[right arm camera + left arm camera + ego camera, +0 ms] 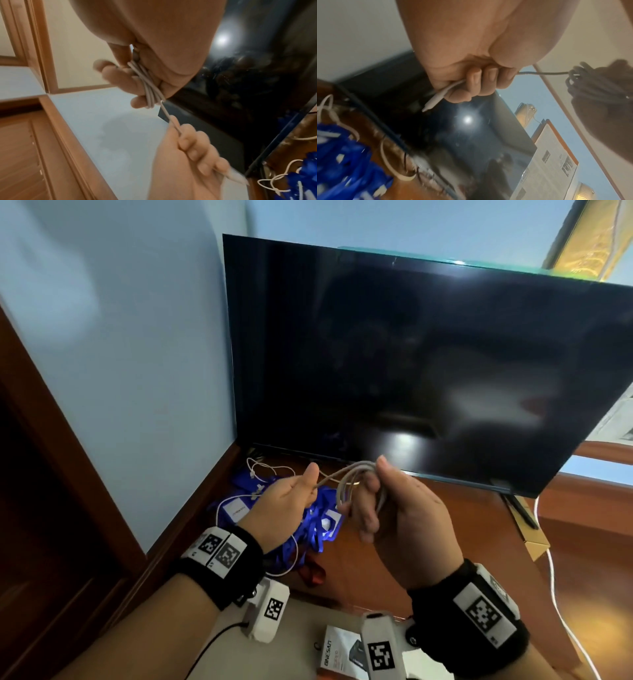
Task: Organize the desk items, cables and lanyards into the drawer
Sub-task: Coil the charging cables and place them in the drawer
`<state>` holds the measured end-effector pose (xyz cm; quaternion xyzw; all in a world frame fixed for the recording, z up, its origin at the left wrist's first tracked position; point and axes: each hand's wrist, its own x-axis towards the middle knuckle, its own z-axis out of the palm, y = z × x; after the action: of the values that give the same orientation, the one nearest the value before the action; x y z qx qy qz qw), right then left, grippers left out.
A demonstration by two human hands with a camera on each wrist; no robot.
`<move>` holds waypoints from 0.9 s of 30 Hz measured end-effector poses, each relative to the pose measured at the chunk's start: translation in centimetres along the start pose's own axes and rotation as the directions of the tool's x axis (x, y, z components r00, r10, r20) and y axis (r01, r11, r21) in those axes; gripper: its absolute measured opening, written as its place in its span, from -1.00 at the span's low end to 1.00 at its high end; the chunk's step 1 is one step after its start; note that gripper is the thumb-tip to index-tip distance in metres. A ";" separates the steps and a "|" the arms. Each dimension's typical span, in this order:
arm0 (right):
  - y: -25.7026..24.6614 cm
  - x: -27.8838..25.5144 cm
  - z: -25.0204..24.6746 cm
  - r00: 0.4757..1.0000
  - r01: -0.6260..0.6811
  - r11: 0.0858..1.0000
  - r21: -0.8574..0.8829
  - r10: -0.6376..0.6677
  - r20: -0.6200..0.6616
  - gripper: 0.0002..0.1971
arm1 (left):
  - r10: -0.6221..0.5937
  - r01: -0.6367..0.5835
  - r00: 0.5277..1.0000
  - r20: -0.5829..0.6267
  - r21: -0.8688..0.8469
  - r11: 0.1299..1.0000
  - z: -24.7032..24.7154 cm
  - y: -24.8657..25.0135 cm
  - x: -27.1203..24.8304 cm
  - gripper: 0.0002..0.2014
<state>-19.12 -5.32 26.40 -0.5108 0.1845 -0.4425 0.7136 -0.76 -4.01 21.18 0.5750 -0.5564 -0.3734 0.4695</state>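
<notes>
A white cable (356,477) hangs in the air between both hands above the wooden desk (428,539). Its coils are looped round the fingers of my right hand (394,508) and pinned under the thumb, which the right wrist view shows as a white cable bundle (149,86). My left hand (291,501) grips the free end in a fist, and the white plug (435,100) sticks out below its curled fingers. A short taut length runs between the two hands. Blue lanyards (315,518) lie heaped on the desk beneath them.
A dark monitor (411,364) stands right behind the hands. Another thin white cable (267,470) trails over the lanyards, and a red strap (313,573) lies near the desk's front. A white box (337,648) sits low in view. The wall and wooden frame close off the left.
</notes>
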 end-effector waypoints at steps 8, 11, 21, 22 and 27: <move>-1.1 0.7 0.5 0.988 0.088 0.995 0.057 -0.080 -0.130 -0.72 | -0.131 0.141 0.986 0.099 -0.096 0.985 2.4 -1.7 -2.1 -0.51; -0.6 1.0 -0.3 0.976 0.102 0.993 -0.059 -0.111 -0.189 -0.70 | -0.132 0.152 0.975 0.181 -0.105 0.983 2.6 -1.2 -3.2 -0.58; 1.3 0.8 -2.7 0.984 0.120 0.703 -0.701 -0.177 -0.009 -0.78 | -0.031 -0.045 0.962 0.270 0.272 0.961 0.8 4.7 -6.1 -0.82; 1.7 0.7 -2.9 0.989 0.110 0.674 -0.730 -0.146 0.014 -0.78 | -0.006 -0.091 0.963 0.270 0.344 0.935 0.5 5.1 -6.3 -0.82; 3.4 0.4 -4.0 0.996 0.077 0.606 -0.792 -0.016 0.085 -0.73 | 0.142 -0.255 0.964 0.227 0.616 0.746 -0.8 5.8 -6.2 -0.83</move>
<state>-20.25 -7.56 21.82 -0.7935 0.3234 -0.3153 0.4078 -2.33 2.57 26.38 0.6047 -0.7450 -0.1557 0.2349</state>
